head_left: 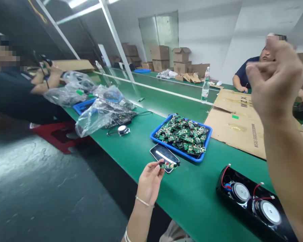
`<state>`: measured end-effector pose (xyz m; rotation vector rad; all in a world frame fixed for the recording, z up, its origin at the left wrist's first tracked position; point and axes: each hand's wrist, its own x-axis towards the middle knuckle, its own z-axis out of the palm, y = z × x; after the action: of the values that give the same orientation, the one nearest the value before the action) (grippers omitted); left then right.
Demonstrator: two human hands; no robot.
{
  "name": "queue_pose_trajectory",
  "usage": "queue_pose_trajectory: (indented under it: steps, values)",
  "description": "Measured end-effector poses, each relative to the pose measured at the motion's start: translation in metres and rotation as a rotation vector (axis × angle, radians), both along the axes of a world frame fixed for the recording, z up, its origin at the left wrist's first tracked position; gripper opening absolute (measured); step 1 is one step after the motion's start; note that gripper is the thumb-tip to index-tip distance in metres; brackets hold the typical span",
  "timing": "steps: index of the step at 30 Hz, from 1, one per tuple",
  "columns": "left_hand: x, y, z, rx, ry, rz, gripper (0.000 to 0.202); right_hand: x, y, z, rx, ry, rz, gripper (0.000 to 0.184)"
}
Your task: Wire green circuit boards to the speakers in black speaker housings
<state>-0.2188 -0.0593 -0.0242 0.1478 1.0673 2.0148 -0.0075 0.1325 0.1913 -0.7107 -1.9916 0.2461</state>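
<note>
My left hand (149,181) is closed in a pinch on a small green circuit board (168,165) with red and white parts. The board is held over a smartphone (164,155) lying on the green table. Just beyond the phone, a blue tray (197,159) is heaped with similar circuit boards (183,134). High at the right, close to the camera, my right hand (277,79) is raised with its fingers loosely curled and apart, and I see nothing in it. Below that arm lies a black speaker housing (252,205) with two round speakers and red wires.
Flattened cardboard (238,124) covers the table at the right, near a water bottle (205,90). Plastic bags (103,112) and a loose round speaker (122,130) lie left. One person (17,87) sits at the left, another (249,72) across the table. A red stool (55,134) stands left.
</note>
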Motion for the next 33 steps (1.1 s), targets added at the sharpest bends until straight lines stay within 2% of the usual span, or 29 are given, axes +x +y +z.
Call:
queue_pose_trajectory:
  steps: [3,6,8,11,14,17,19,21,24,28,33]
  values:
    - [-0.001,-0.003,-0.001,-0.03,-0.017,-0.01,0.036,0.014,-0.02,0.002,0.257,0.171,-0.152,0.034]
    - [0.0,-0.001,-0.008,-0.045,-0.058,-0.038,0.038,0.032,-0.04,-0.016,0.247,-0.01,-0.251,0.024]
    - [0.004,0.003,-0.014,-0.042,-0.075,-0.065,0.038,0.048,-0.048,-0.035,0.183,-0.185,-0.288,0.024]
    - [0.015,0.01,-0.018,-0.039,-0.092,-0.109,0.035,0.07,-0.059,-0.076,-0.027,-0.44,-0.178,0.03]
    - [0.027,0.017,-0.017,-0.035,-0.11,-0.18,0.032,0.081,-0.074,-0.13,-0.267,-0.766,-0.094,0.033]
    - [0.037,0.021,-0.012,-0.027,-0.121,-0.246,0.03,0.078,-0.09,-0.177,-0.407,-0.846,-0.055,0.028]
    - [0.043,0.022,-0.009,-0.014,-0.117,-0.287,0.032,0.074,-0.097,-0.195,-0.484,-0.74,-0.03,0.027]
    - [0.048,0.022,-0.006,-0.007,-0.105,-0.334,0.032,0.069,-0.099,-0.201,-0.591,-0.592,0.008,0.032]
    - [0.057,0.021,-0.004,-0.03,-0.093,-0.391,0.032,0.066,-0.099,-0.197,-0.735,-0.348,0.062,0.033]
    - [0.07,0.021,-0.002,-0.068,-0.054,-0.48,0.037,0.069,-0.098,-0.19,-0.817,0.087,0.048,0.03]
    - [0.088,0.022,0.001,-0.056,-0.041,-0.646,0.035,0.084,-0.101,-0.193,-1.071,0.649,0.119,0.031]
